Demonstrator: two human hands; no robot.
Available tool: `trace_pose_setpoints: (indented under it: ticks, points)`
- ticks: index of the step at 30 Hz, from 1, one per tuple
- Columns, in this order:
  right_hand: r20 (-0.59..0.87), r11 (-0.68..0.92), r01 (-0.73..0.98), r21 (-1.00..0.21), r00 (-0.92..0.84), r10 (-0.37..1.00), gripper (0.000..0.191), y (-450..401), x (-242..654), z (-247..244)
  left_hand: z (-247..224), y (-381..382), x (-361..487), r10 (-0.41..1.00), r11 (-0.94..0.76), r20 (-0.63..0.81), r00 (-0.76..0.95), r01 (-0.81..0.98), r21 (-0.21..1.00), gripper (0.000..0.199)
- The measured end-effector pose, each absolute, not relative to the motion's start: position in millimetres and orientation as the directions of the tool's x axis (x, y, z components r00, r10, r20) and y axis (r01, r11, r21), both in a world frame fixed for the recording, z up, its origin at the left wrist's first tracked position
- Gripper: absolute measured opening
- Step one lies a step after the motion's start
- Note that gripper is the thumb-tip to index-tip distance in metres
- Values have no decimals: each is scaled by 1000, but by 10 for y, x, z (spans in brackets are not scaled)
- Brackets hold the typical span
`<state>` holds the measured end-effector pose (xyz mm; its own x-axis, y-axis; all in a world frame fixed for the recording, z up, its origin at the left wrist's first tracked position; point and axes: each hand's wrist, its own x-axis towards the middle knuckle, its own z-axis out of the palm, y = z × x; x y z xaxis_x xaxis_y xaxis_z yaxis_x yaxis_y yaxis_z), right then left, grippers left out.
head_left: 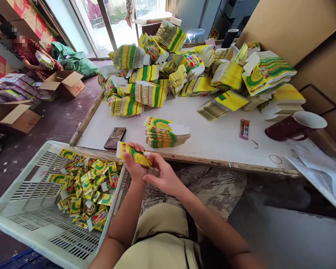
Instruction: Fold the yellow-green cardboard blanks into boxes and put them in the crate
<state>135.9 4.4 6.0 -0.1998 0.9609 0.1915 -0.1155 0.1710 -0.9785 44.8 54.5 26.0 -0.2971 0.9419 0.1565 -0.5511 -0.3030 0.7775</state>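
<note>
A small yellow and green printed carton (136,155) is held over the table's front edge. My left hand (134,170) is closed around it, thumb on the near side and fingers behind. At the carton's right end, my right hand (165,175) pinches with bent fingers; something white shows by its index fingertip. Just beyond my hands, a stack of flattened cartons (164,134) with the same print lies on the white table (212,144). Below left, many folded cartons (86,183) lie heaped in a white plastic crate (42,224).
Piles of flattened cartons (151,93) cover the table's back. A phone (115,138) lies near the left edge. Right of centre are a small packet (244,129), a maroon mug (282,129) and a rubber band (276,159). Another person (30,56) sits at far left near open boxes (64,83).
</note>
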Motion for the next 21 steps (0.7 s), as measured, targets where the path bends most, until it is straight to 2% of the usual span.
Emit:
trace_pose_setpoints:
  ticks: [2, 5, 8, 10, 12, 14, 16, 17, 19, 21]
  points:
    - [192, 188, -42, -981, -154, 969, 50, 76, 1381, 62, 196, 500, 399, 950, -271, 171, -262, -419, 867, 67]
    - [245, 248, 84, -965, -48, 968, 32, 128, 1513, 110, 30, 401, 297, 970, -222, 181, -163, -279, 934, 75]
    - [347, 346, 201, -916, -33, 937, 17, 137, 1686, 171, -99, 346, 162, 965, -199, 159, -209, -190, 961, 51]
    - [427, 420, 278, -864, -41, 904, 17, 126, 1798, 206, -79, 340, 43, 972, -172, 146, -182, -133, 976, 41]
    - [521, 489, 400, -775, -33, 853, 19, 110, 1903, 235, 52, 338, -96, 983, -183, 179, -46, -92, 979, 58]
    - [617, 540, 547, -640, -54, 785, 22, 86, 1985, 259, 255, 322, -223, 960, -260, 261, 103, -30, 965, 90]
    - [680, 596, 631, -496, -145, 719, 25, 45, 2018, 277, 449, 291, -288, 917, -359, 325, 231, 127, 924, 113]
    - [696, 637, 633, -440, -207, 687, 25, 17, 2011, 283, 519, 273, -285, 899, -393, 317, 302, 238, 888, 115]
    - [702, 699, 595, -396, -295, 648, 23, -44, 1960, 292, 578, 237, -212, 879, -407, 217, 424, 431, 806, 101]
    - [710, 677, 564, -473, -211, 672, 24, -90, 1885, 293, 541, 208, -84, 882, -384, 130, 452, 532, 755, 77]
